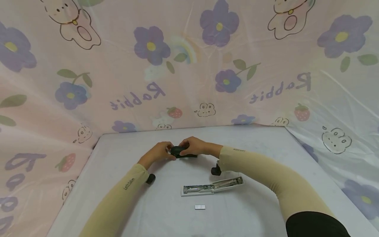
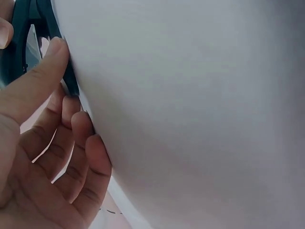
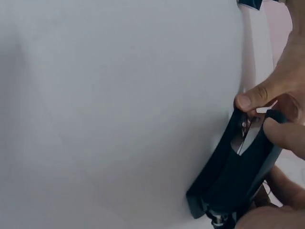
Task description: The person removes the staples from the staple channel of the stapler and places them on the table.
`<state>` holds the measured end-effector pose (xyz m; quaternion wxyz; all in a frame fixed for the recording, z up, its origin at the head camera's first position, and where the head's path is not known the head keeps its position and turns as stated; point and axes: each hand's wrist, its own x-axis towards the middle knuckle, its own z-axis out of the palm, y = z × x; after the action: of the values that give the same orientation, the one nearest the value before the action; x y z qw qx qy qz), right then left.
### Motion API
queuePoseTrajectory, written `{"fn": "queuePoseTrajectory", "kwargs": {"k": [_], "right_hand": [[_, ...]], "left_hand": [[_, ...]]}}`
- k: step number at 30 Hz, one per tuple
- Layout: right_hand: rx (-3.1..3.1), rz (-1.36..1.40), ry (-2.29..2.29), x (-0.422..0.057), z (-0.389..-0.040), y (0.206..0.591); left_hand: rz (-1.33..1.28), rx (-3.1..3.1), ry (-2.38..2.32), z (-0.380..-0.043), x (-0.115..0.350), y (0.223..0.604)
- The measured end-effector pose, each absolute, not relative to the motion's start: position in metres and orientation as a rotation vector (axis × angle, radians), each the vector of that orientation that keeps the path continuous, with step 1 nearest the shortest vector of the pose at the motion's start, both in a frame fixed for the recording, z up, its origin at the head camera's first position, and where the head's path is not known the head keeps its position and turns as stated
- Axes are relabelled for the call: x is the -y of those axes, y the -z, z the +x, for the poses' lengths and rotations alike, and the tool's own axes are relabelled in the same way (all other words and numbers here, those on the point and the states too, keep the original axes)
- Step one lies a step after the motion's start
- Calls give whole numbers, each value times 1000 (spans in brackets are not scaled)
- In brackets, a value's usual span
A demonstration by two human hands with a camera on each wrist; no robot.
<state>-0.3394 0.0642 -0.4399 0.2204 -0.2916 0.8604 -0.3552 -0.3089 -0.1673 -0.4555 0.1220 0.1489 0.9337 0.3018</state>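
A dark stapler is on the white table, held between both hands near the far edge. My left hand pinches one end of its base, the thumb lying on top and the fingers around the tip, as the left wrist view shows. Gripping the body from the other side is my right hand, its thumb on the upper arm of the stapler. A gap stands between that arm and the base at the left hand's end, with metal inside. Part of the stapler is hidden behind the right fingers.
Closer to me lies a white stapler, folded open with its metal inside showing. In front of it is a small silver strip of staples. A printed curtain hangs behind the table and at its sides.
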Motion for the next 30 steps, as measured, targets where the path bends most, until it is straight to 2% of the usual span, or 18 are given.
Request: {"fn": "queuePoseTrajectory", "kwargs": {"k": [24, 30], "right_hand": [[-2297, -699, 982, -68, -347, 438], [-2219, -720, 1110, -78, -350, 443]], "left_hand": [[463, -2789, -775, -303, 159, 450], [436, -2792, -751, -302, 158, 448]]}}
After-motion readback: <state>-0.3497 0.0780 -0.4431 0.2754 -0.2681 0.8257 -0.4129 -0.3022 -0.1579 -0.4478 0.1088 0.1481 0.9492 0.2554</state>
